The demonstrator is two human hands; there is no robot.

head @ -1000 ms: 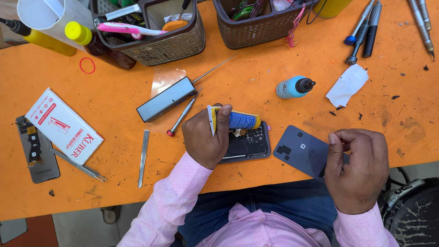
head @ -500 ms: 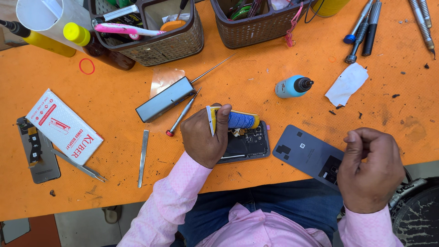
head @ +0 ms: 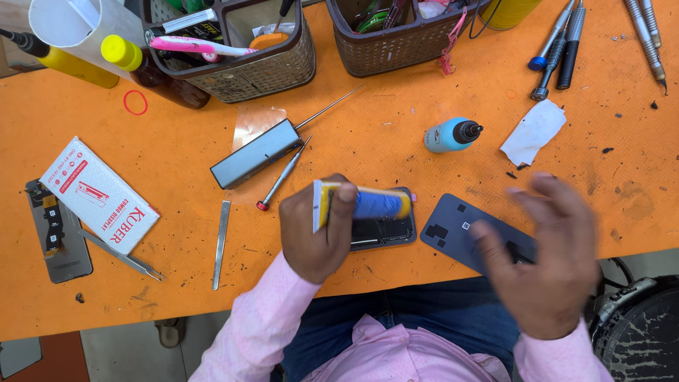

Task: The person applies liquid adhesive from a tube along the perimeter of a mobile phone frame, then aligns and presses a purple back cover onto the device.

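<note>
L hand (head: 315,230): clenching a blue-yellow glue tube (head: 364,204), thumb pressing on its yellow end.
Glue tube: lying directly over the opened phone (head: 382,230); long axis running L–R, parallel to the table edge.
Opened phone: sitting at the front-centre of the orange table (head: 396,141), partly hidden under tube & L hand.
R hand (head: 548,265): blurring, fingers spread, gripping nothing; hovering over the dark back cover (head: 460,237).
Back cover: lying just R of opened phone, angled, apart from it.
Key relation: tube is in L hand already; back cover is nearer R hand.
Nearby: red-tipped screwdriver (head: 281,177) & metal pry bar (head: 221,244) lying L of opened phone; small blue bottle (head: 451,134) lying beyond it.
</note>
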